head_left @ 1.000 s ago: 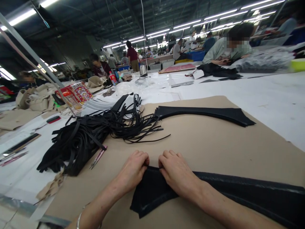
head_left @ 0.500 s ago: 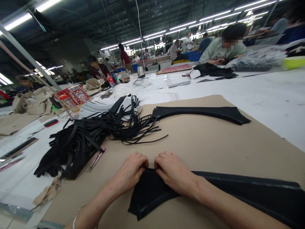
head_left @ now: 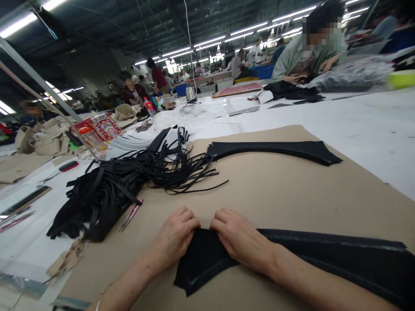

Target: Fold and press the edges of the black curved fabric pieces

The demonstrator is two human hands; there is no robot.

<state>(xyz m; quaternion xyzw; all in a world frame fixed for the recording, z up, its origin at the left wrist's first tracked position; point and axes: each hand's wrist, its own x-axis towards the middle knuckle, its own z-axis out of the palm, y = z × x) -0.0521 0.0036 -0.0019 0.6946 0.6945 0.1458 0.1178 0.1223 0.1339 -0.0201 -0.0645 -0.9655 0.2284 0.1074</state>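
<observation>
A long black fabric panel (head_left: 204, 255) lies across the front of the brown board, widening towards its left end. Along its upper edge runs a pale, shiny strip. My left hand (head_left: 180, 231) pinches the upper left corner of this panel, fingers curled. Just to the right, my right hand (head_left: 238, 237) grips the same top edge, its fingers bent over it and its palm on the cloth. A short stretch of edge shows between the two hands. Both thumbs are partly hidden. Farther back lies a stack of curved black panels (head_left: 269, 149).
A tangled heap of black strips (head_left: 106, 194) covers the board's left side, with pink-handled thread snips (head_left: 131, 214) beside it. Brown board (head_left: 292, 190) lies over the white table (head_left: 366, 125). A red box (head_left: 97, 129) stands at back left. A co-worker (head_left: 304, 56) sits across the table.
Both hands stay at the panel's top edge, the fingers now lower and flatter against it. Across the table, the co-worker has straightened up and raised one hand.
</observation>
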